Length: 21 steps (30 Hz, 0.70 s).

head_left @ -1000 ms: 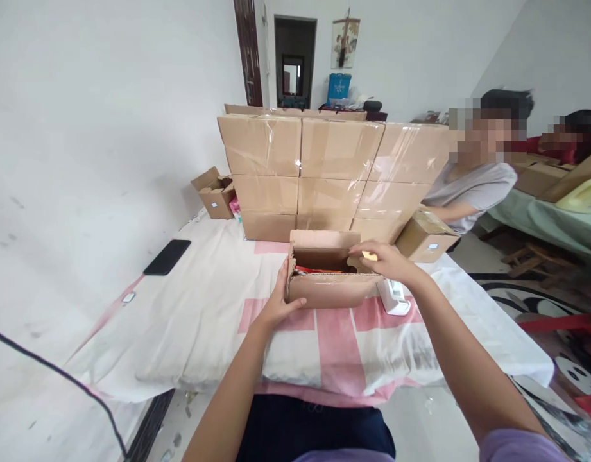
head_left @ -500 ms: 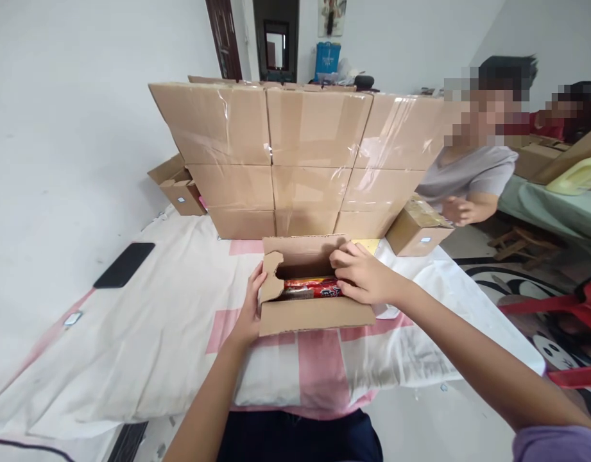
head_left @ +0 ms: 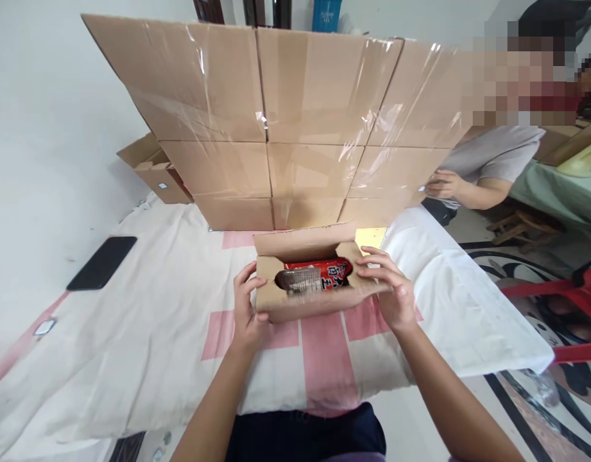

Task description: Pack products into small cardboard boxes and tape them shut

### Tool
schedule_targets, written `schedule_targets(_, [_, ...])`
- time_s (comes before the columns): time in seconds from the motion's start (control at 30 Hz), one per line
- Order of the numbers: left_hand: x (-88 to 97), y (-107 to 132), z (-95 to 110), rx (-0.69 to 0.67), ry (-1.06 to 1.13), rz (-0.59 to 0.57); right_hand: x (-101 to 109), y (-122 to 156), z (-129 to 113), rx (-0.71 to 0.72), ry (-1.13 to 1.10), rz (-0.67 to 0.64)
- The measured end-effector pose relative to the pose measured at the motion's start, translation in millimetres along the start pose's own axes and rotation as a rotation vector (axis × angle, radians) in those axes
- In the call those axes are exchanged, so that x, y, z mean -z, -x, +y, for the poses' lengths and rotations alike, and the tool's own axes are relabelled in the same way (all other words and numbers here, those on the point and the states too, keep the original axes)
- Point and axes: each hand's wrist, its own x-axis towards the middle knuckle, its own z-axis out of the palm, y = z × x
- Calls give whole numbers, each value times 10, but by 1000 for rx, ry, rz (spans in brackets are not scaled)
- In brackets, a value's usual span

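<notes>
A small open cardboard box [head_left: 319, 308] sits in front of me on the cloth-covered table. Its two short end flaps are folded inward, while the long flaps stand up or lean outward. Through the gap between the end flaps I see a red printed packet [head_left: 310, 274] with a greyish panel. My left hand [head_left: 248, 308] grips the box's left end, fingers on the flap and side. On the right end, my right hand [head_left: 391, 289] has its fingers over the folded flap and its palm against the side.
A wall of taped cardboard boxes [head_left: 309, 167] stands behind the box. Another open box [head_left: 163, 179] is at the back left, a black phone [head_left: 102, 263] at the left. A yellow sheet [head_left: 372, 237] lies behind my right hand. A co-worker's hand [head_left: 444, 185] touches the wall's right edge.
My right hand has moved from inside the box to its right end, whose flap is now folded in. The small box at the right has gone from view. The camera view has shifted downward.
</notes>
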Motion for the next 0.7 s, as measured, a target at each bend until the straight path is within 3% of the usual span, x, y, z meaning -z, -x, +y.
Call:
schedule_targets(0.1, [-64, -33, 90, 86, 69, 75, -140, 137, 46, -68, 38, 157])
schedule_targets(0.23, [-64, -35, 171, 169, 135, 102, -282, 141, 60, -231, 89, 96])
schedule_targets(0.4, [-14, -42, 172, 50, -124, 73, -295, 66, 65, -280, 41, 36])
schedule_targets(0.6, [-28, -71, 143, -99, -197, 5, -238, 179, 223, -287, -194, 105])
schedule_targets(0.7, [-38, -49, 127, -130, -228, -1, -208, 177, 253, -249, -178, 142])
